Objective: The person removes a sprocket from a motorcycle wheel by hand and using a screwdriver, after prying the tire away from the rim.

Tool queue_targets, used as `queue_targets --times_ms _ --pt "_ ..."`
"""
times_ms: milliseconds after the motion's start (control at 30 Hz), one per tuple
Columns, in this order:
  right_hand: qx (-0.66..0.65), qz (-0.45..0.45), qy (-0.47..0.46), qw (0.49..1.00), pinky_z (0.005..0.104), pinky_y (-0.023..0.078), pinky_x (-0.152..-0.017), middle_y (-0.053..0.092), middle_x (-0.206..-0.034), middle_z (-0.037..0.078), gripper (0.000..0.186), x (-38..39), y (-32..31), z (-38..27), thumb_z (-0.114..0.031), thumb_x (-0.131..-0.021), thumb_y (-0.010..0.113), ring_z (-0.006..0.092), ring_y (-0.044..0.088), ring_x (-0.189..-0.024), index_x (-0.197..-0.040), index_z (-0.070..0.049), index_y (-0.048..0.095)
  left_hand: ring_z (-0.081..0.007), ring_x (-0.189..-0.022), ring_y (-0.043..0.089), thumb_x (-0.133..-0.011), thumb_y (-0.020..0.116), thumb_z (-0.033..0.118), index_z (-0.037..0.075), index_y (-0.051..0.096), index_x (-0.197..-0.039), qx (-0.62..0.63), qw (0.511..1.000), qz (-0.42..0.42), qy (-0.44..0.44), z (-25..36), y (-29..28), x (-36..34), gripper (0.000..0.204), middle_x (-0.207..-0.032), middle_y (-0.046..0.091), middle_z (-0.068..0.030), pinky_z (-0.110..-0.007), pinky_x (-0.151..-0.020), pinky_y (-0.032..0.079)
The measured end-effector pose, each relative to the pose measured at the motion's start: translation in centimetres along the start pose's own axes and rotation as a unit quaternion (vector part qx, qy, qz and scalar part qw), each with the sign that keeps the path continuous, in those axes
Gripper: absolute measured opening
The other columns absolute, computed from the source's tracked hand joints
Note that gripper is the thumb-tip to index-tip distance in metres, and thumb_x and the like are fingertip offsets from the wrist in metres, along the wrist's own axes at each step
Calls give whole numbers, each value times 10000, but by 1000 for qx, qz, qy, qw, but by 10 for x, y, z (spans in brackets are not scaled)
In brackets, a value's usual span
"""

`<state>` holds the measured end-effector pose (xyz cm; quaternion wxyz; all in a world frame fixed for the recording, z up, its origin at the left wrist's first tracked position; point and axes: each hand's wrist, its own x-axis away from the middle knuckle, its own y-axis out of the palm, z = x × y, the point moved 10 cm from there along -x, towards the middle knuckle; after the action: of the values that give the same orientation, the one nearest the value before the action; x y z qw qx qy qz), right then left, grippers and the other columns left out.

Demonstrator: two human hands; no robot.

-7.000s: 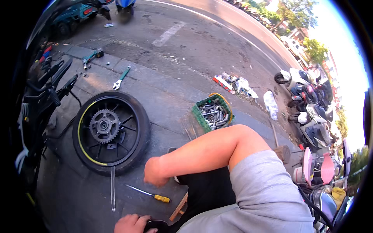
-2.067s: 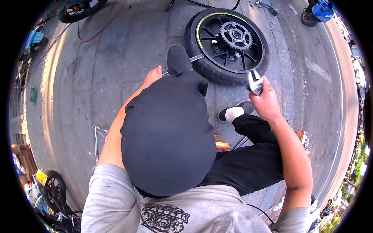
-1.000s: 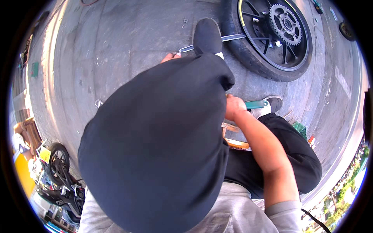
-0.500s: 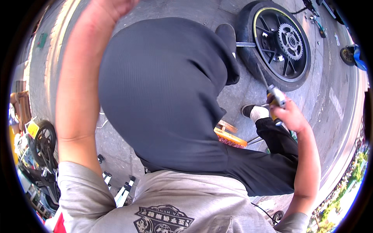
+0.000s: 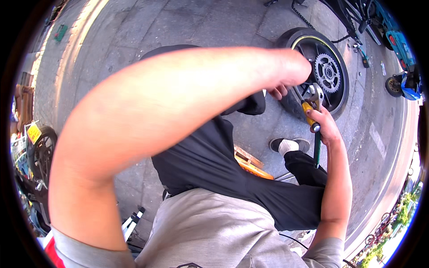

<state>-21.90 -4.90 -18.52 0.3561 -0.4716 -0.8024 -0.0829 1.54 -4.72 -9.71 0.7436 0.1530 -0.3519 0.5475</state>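
My right hand [image 5: 328, 128] is closed round a screwdriver [image 5: 309, 114] with a yellow-and-black handle and an adjustable wrench [image 5: 317, 147] with a green handle. The wrench's silver jaw stands up beside the screwdriver, whose shaft points to the tyre. Across the middle reaches my left arm, bringing my left hand [image 5: 293, 71] over the near left side of the motorcycle wheel [image 5: 342, 91]. Its fingers are curled at the tyre; what they grip is hidden. The wheel lies flat, with a black tyre, dark spokes and a silver sprocket [image 5: 327, 73] facing up.
An orange wooden stool [image 5: 252, 167] shows beneath my legs. Beyond the wheel lie a chain [image 5: 304, 15], a hammer-like tool [image 5: 365, 58] and a motorcycle's dark frame. Another motorcycle wheel [image 5: 44, 154] stands at the far left. A blue vehicle part with a small wheel [image 5: 393, 85] is at right.
My left arm has swung right, from the upper left to the wheel. The wrench in my right hand has turned, so its jaw and green handle now show. My view has shifted.
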Motion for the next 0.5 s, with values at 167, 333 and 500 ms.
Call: queue_targets --times_ms 167,333,500 --pt "136 70 14 988 359 546 -764 724 -947 93 514 -4 -22 19 -276 -830 790 212 673 -823 -1255 -6 691 -255 -696 629 -1106 462 561 22 668 -1214 213 968 -9 -131 -117 135 -117 587 -921 665 -146 -450 -625 591" --pt "323 115 34 939 474 592 -970 772 -1120 310 761 -4 19 1 -382 -756 793 435 776 -1057 -1333 77 607 -247 -830 719 -1077 516 540 102 739 -1137 572 786 -201 -125 -146 221 -144 495 -993 763 -67 -404 -754 591" --pt "366 127 25 922 517 568 -1047 745 -1189 340 787 -8 43 3 -435 -820 758 498 720 -1180 -1396 65 561 -241 -1002 780 -1088 551 402 112 766 -1084 607 757 -240 -33 -146 218 -168 362 -1087 803 -85 -388 -927 620"
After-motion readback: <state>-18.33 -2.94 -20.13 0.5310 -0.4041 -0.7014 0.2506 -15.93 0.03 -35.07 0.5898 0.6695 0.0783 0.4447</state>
